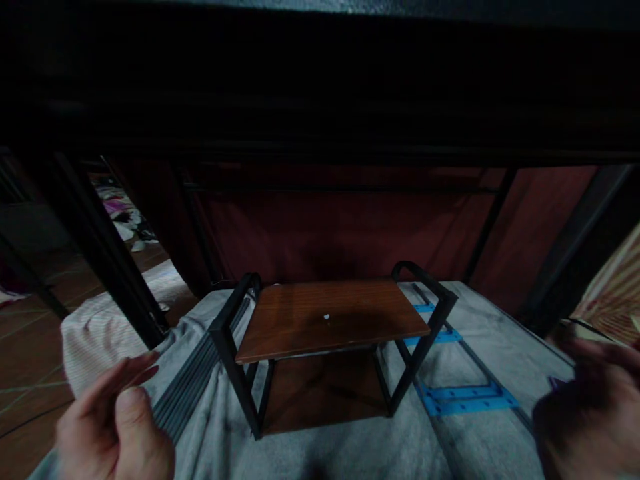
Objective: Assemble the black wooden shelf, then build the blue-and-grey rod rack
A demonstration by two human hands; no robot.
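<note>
My left hand (pixel 113 423) is raised at the lower left, fingers slightly bent and thumb apart, with nothing visible in it. It hovers near a bundle of dark grey metal tubes (pixel 187 377) on the grey cloth. At the lower right edge, my right hand (pixel 595 400) is smeared by motion and partly in shadow; whether it holds anything cannot be made out. Between the hands stands a small two-tier rack with a brown wooden top board (pixel 330 317), a lower board (pixel 325 393) and black metal side frames (pixel 423 353). Neither hand touches it.
Blue slotted brackets (pixel 465 399) on dark rails lie right of the rack. Grey cloth (pixel 480 453) covers the surface. A dark beam (pixel 320 87) crosses overhead, with black posts (pixel 100 247) at the sides and a dark red curtain (pixel 340 227) behind. Striped fabric (pixel 95 333) hangs at left.
</note>
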